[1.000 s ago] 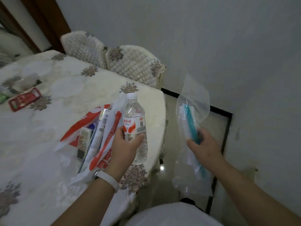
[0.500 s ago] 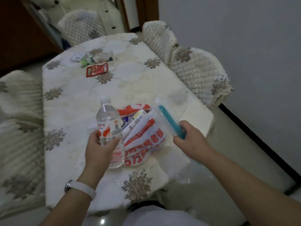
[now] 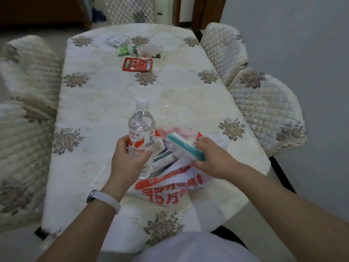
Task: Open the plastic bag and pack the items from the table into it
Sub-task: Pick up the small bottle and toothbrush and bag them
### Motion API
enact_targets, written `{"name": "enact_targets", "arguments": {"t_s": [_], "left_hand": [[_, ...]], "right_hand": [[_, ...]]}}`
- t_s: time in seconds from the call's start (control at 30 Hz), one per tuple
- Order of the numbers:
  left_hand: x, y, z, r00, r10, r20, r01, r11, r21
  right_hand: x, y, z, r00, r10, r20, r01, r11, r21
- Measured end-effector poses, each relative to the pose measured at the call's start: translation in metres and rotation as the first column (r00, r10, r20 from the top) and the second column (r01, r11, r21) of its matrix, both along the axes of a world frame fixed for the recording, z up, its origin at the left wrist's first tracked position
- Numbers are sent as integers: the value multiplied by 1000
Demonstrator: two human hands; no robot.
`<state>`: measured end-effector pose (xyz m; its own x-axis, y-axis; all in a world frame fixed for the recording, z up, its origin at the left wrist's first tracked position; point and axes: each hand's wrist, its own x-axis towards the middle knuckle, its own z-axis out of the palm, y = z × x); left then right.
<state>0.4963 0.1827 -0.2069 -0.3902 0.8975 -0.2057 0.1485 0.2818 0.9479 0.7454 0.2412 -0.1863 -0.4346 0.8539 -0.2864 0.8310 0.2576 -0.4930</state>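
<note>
My left hand (image 3: 129, 157) grips a clear water bottle (image 3: 141, 129) with a red and white label, held upright above the table's near half. My right hand (image 3: 213, 159) holds a teal and white item in a clear wrapper (image 3: 186, 148) just right of the bottle. Beneath both lies a white plastic bag with red lettering (image 3: 170, 188), spread flat on the table. Several flat packets (image 3: 162, 154) show at the bag's mouth, partly hidden by my hands.
The table (image 3: 98, 110) wears a white floral cloth. At its far end lie a red packet (image 3: 137, 64), a small green-capped bottle (image 3: 130, 50), a white box (image 3: 117, 41) and a clear bag (image 3: 153, 51). Quilted chairs stand at left (image 3: 24, 95), right (image 3: 264, 103) and behind.
My right hand has brought the teal wrapped item in over the bag, next to the bottle. My view has swung to face the table squarely. The bottle stays in my left hand.
</note>
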Motion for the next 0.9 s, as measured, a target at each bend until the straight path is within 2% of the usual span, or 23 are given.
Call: {"name": "enact_targets", "arguments": {"t_s": [0.13,0.3,0.5,0.67,0.77,0.9], "left_hand": [[-5,-7,-8,999,35,-13,-35,999,-29],[7,-17,-5,996,86,-14,-87,995,-56],[36,-13,2,996,84,-28,-84,996,-22],[82,-1,3,988,138,76,-140,990,25],[103,-4,-3,993,91,78,-92,996,6],[118,-17,-9,997,-58,57,58,998,-5]], "right_hand": [[5,3,-14,998,-62,6,62,998,-9],[12,8,-13,997,-5,72,8,999,-34],[30,-5,-1,994,102,-40,-106,987,-121],[64,-25,-4,989,-28,-144,1,982,-189],[83,-33,-7,976,-70,-207,28,980,-196],[97,-39,-8,959,-75,-274,21,980,-196]]}}
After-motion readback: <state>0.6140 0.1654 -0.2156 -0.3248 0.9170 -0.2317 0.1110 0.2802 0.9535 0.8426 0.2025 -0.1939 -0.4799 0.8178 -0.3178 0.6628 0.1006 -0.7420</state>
